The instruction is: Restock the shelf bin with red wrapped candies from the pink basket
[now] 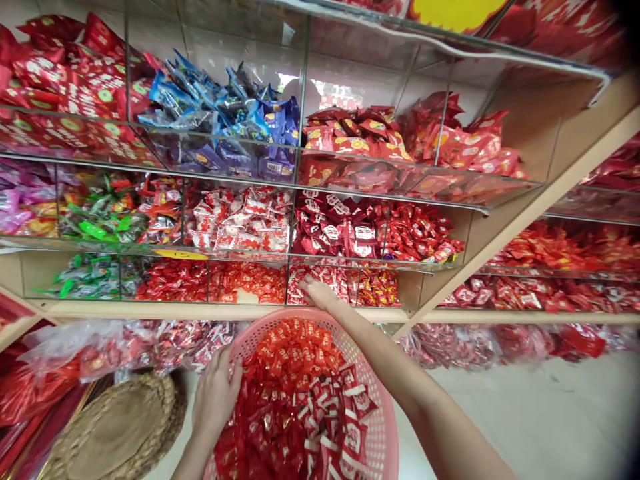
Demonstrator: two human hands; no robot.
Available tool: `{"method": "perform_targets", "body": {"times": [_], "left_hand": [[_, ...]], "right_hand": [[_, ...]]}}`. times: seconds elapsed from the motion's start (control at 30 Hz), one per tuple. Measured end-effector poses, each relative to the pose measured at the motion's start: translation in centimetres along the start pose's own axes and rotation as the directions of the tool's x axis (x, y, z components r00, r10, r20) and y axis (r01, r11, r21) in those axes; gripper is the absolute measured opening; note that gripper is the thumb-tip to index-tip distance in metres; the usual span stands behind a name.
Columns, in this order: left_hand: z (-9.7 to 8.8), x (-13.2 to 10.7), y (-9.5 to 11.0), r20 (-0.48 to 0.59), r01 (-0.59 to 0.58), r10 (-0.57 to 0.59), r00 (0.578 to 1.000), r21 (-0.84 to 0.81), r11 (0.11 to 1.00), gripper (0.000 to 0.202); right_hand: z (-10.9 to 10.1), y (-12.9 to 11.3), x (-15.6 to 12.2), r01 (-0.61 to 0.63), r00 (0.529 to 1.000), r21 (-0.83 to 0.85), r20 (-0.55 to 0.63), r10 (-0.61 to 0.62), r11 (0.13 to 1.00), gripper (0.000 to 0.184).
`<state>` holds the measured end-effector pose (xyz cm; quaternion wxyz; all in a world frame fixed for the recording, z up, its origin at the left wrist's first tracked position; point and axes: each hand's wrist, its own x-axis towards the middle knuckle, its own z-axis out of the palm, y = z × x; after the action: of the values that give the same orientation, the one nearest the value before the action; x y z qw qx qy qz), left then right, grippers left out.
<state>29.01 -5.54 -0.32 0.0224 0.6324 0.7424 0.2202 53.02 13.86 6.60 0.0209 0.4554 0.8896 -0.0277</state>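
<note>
A pink plastic mesh basket (381, 427) sits below the shelf, heaped with small red-wrapped sweets (295, 387). My left hand (216, 400) grips the basket's left rim from outside. My right hand (320, 293) reaches forward over the basket, its fingers lying on red-and-white sweet packets (317, 281) in a low clear-fronted bin. Those fingertips are partly hidden among the packets, and nothing shows held in that hand.
Clear-walled bins (240, 220) of red, blue, green and pink packets rise in tiers on a wooden shelf unit (225, 311). Plastic bags of red packets (130, 350) lie below it. A round woven straw mat (115, 430) stands at lower left, and a pale tiled floor (530, 413) lies at lower right.
</note>
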Motion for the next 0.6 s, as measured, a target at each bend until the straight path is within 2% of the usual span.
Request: {"method": "perform_targets", "body": {"times": [0.07, 0.13, 0.23, 0.3, 0.37, 0.43, 0.5, 0.6], "left_hand": [[-0.3, 0.0, 0.2, -0.001, 0.002, -0.002, 1.0, -0.01, 1.0, 0.039], [-0.5, 0.0, 0.3, 0.004, 0.032, -0.032, 0.999, -0.039, 0.999, 0.037], [-0.4, 0.0, -0.1, 0.013, 0.109, -0.108, 0.994, -0.142, 0.984, 0.036], [0.1, 0.1, -0.5, -0.006, 0.114, -0.118, 0.993, -0.223, 0.968, 0.036], [0.2, 0.4, -0.7, -0.041, 0.072, -0.087, 0.995, -0.284, 0.956, 0.036], [-0.8, 0.8, -0.1, -0.084, 0.025, -0.054, 0.995, -0.313, 0.949, 0.036], [-3.5, 1.1, 1.6, -0.152, -0.036, -0.015, 0.988, -0.331, 0.943, 0.037], [-9.6, 0.1, 5.0, -0.298, -0.275, 0.164, 0.94, -0.381, 0.883, 0.036]], "right_hand": [[0.3, 0.4, -0.3, -0.001, 0.996, 0.107, -0.086, 0.01, 0.994, 0.027], [0.3, 0.4, -0.9, 0.022, 0.973, 0.266, -0.226, 0.04, 0.964, 0.025], [-0.3, -0.5, -3.1, 0.15, 0.911, 0.436, -0.41, 0.048, 0.887, 0.023], [-0.6, -1.5, -5.6, 0.239, 0.897, 0.471, -0.442, -0.007, 0.849, 0.023], [-0.3, -2.7, -8.5, 0.274, 0.924, 0.462, -0.37, -0.098, 0.844, 0.021], [0.8, -3.7, -11.4, 0.278, 0.952, 0.416, -0.239, -0.191, 0.866, 0.02], [2.7, -4.3, -13.7, 0.268, 0.963, 0.365, -0.126, -0.238, 0.892, 0.018], [5.9, -4.8, -15.6, 0.267, 0.958, 0.272, 0.028, -0.285, 0.924, 0.018]]}}
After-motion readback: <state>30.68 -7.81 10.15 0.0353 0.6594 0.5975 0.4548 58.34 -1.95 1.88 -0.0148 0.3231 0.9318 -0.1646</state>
